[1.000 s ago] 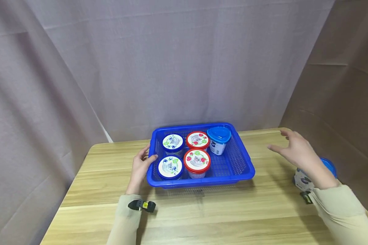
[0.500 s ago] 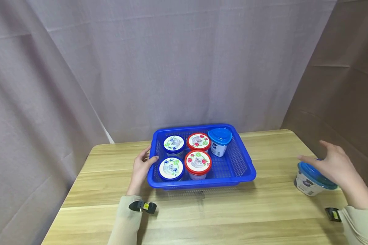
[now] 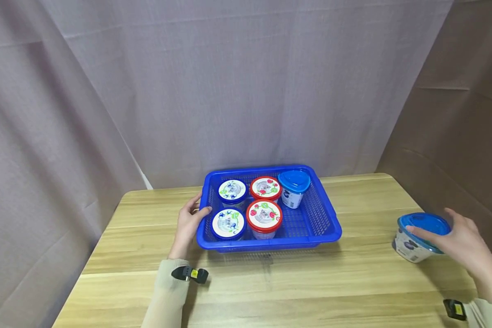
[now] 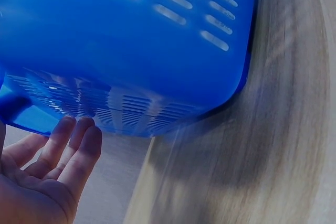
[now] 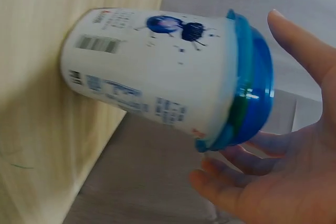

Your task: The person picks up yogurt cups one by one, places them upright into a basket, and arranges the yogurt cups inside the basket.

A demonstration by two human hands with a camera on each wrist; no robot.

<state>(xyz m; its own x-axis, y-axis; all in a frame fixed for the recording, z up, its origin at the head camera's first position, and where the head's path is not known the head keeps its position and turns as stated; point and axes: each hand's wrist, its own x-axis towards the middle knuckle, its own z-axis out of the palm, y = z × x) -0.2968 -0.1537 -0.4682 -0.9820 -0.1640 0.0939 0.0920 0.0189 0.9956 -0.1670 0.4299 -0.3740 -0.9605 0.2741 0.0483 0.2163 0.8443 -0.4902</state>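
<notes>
My left hand holds the left rim of the blue plastic basket, thumb over the rim and fingers along the outer wall. In the left wrist view the fingertips meet the slotted wall. On the right, my right hand is spread around the blue lid of a white yogurt cup standing on the table. Seen from the right wrist, the thumb stands off the lid while the fingers reach behind it.
Inside the basket stand two blue-rimmed tubs, two red-rimmed tubs and another blue-lidded cup. The wooden table backs onto a grey curtain, with a brown one at the right.
My right hand has moved right and down, from above the table to around the lid of the standing cup. The left hand and the basket stay in place.
</notes>
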